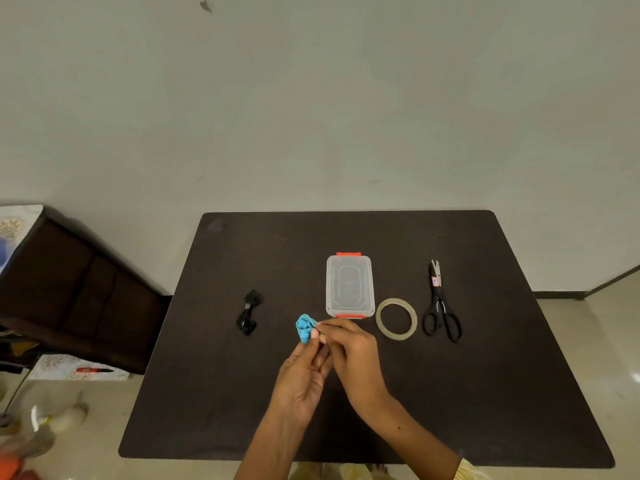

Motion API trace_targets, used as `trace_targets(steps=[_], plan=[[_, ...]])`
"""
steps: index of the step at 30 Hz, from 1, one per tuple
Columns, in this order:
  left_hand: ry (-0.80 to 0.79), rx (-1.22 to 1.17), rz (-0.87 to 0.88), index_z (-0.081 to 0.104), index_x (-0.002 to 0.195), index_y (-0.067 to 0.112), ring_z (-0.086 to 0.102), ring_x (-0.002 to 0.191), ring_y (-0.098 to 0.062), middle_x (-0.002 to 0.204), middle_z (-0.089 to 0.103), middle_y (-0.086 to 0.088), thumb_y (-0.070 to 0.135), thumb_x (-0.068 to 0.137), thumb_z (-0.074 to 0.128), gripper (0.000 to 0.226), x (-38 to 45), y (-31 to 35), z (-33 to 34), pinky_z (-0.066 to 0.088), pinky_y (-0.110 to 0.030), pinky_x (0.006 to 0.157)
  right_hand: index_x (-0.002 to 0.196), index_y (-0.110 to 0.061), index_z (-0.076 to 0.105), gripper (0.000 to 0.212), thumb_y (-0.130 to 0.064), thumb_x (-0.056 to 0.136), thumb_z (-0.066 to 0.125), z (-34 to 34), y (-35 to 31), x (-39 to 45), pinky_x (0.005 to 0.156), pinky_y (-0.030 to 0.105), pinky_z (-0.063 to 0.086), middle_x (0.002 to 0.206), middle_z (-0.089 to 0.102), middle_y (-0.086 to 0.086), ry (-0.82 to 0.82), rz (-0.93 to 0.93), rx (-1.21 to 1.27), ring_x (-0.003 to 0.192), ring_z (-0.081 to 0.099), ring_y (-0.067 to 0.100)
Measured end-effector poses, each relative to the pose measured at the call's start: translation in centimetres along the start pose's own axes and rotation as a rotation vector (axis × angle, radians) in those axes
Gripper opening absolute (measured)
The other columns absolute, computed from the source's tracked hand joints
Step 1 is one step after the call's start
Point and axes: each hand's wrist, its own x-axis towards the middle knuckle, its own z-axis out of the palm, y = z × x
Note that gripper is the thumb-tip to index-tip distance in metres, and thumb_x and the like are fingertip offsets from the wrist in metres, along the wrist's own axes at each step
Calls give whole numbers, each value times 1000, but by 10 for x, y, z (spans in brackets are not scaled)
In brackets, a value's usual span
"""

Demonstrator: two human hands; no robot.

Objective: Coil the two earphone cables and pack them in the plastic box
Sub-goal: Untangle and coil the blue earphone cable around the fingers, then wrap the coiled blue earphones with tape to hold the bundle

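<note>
A blue earphone cable, bunched into a small coil, is held above the dark table by both hands. My left hand pinches it from below and my right hand grips it at its right side with the fingertips. A black earphone cable lies bundled on the table to the left, apart from the hands. The clear plastic box with orange clips stands lidded just beyond my right hand.
A roll of clear tape lies right of the box, and black scissors lie further right. A dark wooden cabinet stands left of the table. Clutter sits on the floor at the lower left.
</note>
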Motion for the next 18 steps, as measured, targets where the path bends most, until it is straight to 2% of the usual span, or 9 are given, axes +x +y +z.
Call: trace_targets(steps=[3, 5, 8, 11, 15, 18], plan=[[-29, 4, -18, 58, 120, 1, 72, 82, -21, 100, 70, -16, 8, 93, 49, 29, -1, 4, -1, 60, -31, 63, 108, -6, 69, 25, -2, 83, 67, -1, -1, 2, 79, -6, 37, 107, 61, -3, 16, -11, 62, 90, 54, -18], [-34, 13, -15, 60, 117, 1, 72, 84, -21, 100, 71, -16, 8, 93, 49, 27, -1, 6, -1, 60, -34, 69, 108, -8, 69, 25, -4, 83, 67, -1, -1, 3, 80, -6, 36, 106, 58, -5, 23, -11, 85, 88, 53, -15], [-9, 33, 10, 60, 117, 2, 71, 90, -22, 105, 70, -16, 8, 92, 51, 27, 0, 5, -3, 59, -34, 74, 109, -15, 71, 27, -10, 83, 69, -3, 0, 2, 82, -4, 38, 108, 67, -3, 10, -39, 76, 90, 53, -11], [36, 71, 41, 61, 115, 3, 67, 98, -23, 109, 68, -16, 9, 91, 54, 26, 0, 4, -3, 57, -35, 75, 105, -20, 72, 26, -13, 81, 72, -6, 1, 1, 81, 3, 46, 103, 72, -5, 46, 3, 159, 89, 63, -8], [36, 164, 76, 63, 112, 3, 67, 102, -24, 110, 69, -16, 10, 89, 57, 25, 0, 5, -3, 54, -33, 74, 99, -19, 74, 21, -13, 79, 74, -8, 1, 3, 80, 7, 49, 96, 73, -6, 47, 11, 206, 89, 64, -7], [73, 282, 148, 65, 109, 3, 66, 103, -24, 108, 70, -15, 11, 90, 57, 22, 2, 3, -4, 52, -33, 80, 100, -16, 74, 21, -13, 79, 73, -7, 3, 3, 79, 5, 48, 97, 72, -4, 28, -7, 190, 87, 62, -10]])
